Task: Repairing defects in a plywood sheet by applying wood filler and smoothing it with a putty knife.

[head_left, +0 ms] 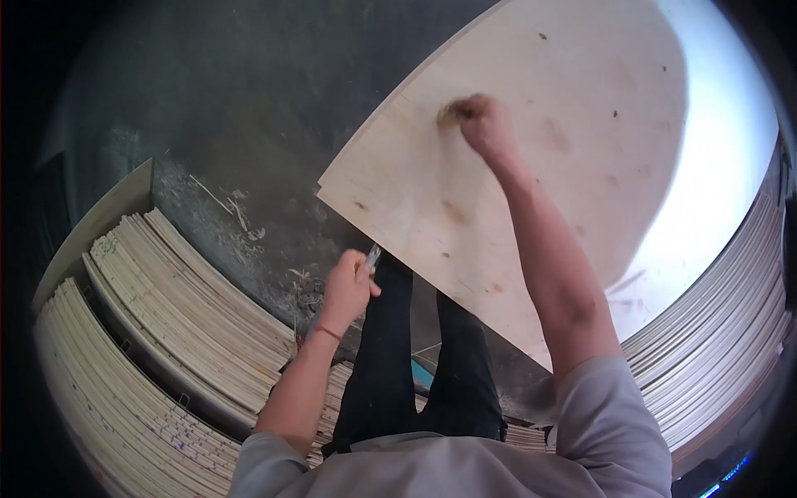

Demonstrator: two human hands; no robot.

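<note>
A large pale plywood sheet (pixel 573 149) lies in front of me, with dark knots and brownish patches on its face. Over its left part is my right hand (pixel 488 129), closed and slightly blurred, gripping a small yellowish-brown thing (pixel 449 112) at the board's surface; its kind is not clear. Beside the sheet's near left edge, my left hand (pixel 347 289) is closed around a small grey metallic tool (pixel 374 256). The tool's tip points up toward that edge, and the fingers hide most of it.
Stacks of thin wooden sheets (pixel 191 299) stand at the lower left, with another stack (pixel 714 324) at the right. Splinters and pale dust lie on the dark floor (pixel 249 108). Bright light glares across the plywood's right side. My legs are close to its near edge.
</note>
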